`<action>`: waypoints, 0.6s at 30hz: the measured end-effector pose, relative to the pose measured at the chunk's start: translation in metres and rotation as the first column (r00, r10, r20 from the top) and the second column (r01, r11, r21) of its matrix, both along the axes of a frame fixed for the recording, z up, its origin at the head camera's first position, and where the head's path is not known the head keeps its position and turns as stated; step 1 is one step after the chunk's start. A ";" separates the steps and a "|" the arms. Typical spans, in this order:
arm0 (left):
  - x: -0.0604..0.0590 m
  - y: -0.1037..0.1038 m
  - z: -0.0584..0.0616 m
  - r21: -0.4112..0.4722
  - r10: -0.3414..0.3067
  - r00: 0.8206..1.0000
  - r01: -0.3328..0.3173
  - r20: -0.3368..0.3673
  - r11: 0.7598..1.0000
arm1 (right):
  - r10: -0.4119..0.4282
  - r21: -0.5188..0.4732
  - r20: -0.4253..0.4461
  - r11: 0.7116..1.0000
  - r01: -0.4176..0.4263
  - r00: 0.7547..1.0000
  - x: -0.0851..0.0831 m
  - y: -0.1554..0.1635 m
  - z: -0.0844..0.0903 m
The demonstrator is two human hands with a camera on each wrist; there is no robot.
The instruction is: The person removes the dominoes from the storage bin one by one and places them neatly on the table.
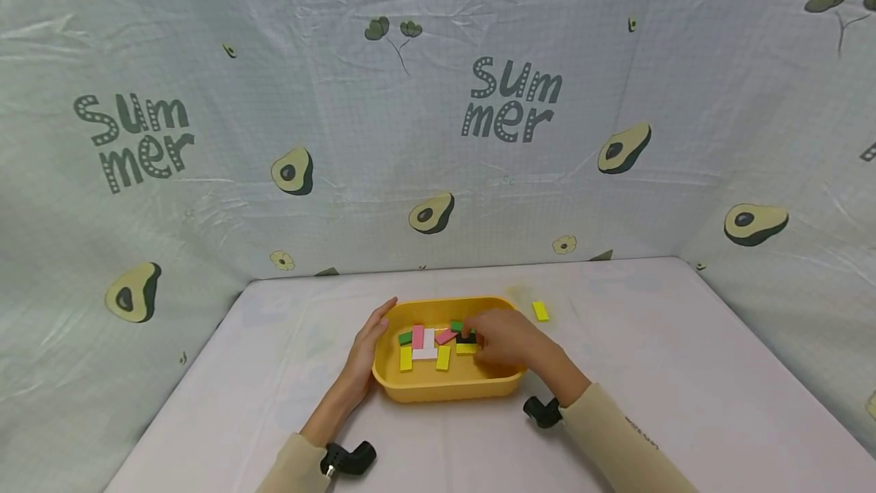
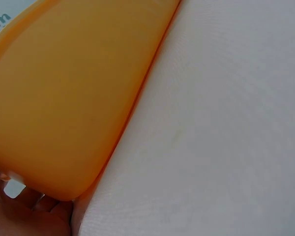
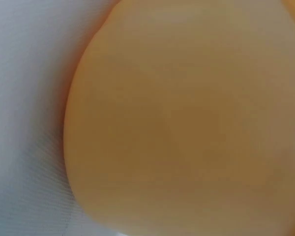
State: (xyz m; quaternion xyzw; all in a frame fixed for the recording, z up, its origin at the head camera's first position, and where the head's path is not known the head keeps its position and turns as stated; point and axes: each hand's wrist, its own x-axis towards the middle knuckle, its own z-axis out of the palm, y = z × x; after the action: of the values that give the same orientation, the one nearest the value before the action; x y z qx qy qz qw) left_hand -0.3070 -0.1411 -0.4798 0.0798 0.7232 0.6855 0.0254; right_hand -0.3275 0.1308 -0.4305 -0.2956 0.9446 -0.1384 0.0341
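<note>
A yellow plastic tub (image 1: 445,394) stands on the white table with small coloured blocks inside. My left hand (image 1: 363,352) rests along the tub's left end, fingers against the outer wall; in the left wrist view, that hand (image 2: 32,211) touches the tub's end (image 2: 73,98). My right hand (image 1: 506,337) reaches over the right side into the tub, fingers bent down among the blocks. Nearest its fingertips are a black block (image 1: 464,339), a green block (image 1: 456,326) and a yellow block (image 1: 466,349). Whether it pinches one is hidden. The right wrist view shows only the tub's wall (image 3: 187,123).
Pink blocks (image 1: 418,337), white blocks (image 1: 424,354), and more yellow blocks (image 1: 406,358) lie in the tub's left and middle. One yellow block (image 1: 541,311) lies on the table (image 1: 616,371) outside, beyond the tub's right corner. A printed sheet (image 1: 356,120) hangs behind.
</note>
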 end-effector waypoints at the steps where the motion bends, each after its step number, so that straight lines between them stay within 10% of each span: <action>1: 0.000 0.000 0.000 0.001 -0.001 1.000 0.001 -0.001 1.000 | -0.002 0.004 0.002 1.000 0.002 1.000 0.000 0.000 0.000; 18: 0.000 0.000 0.001 -0.017 0.008 1.000 -0.008 -0.001 1.000 | -0.031 0.011 0.114 1.000 0.030 0.993 0.006 -0.005 0.004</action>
State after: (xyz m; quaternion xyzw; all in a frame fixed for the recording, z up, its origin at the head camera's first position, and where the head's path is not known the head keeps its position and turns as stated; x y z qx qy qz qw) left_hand -0.3072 -0.1408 -0.4788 0.0767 0.7293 0.6795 0.0230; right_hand -0.3211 0.1257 -0.4265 -0.2727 0.9461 -0.1512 0.0871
